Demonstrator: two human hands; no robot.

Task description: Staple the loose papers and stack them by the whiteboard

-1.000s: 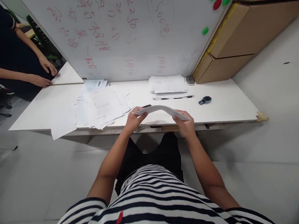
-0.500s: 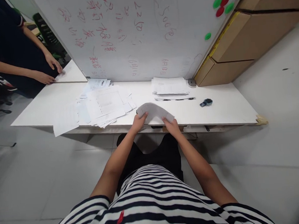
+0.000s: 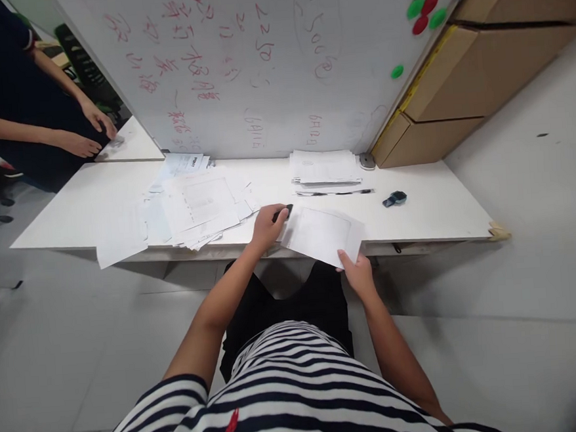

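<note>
— What is held over the front edge of the white surface (image 3: 440, 212)?
— White paper sheets (image 3: 321, 230), pinched at their near corner between the thumb and fingers of the right hand (image 3: 358, 273).
— And the left hand (image 3: 268, 227)?
— Its fingers are curled over a small black object (image 3: 289, 208) just beside the sheets; whether it is gripped cannot be told.
— What else is seen?
— Loose papers (image 3: 201, 199) are spread to the left; a paper stack (image 3: 324, 166) is set before the whiteboard (image 3: 279, 91).

Whiteboard (image 3: 282, 71) — handwritten "2250", "20", "6月11日", "6月12日" — circled figure ending "500".
</note>
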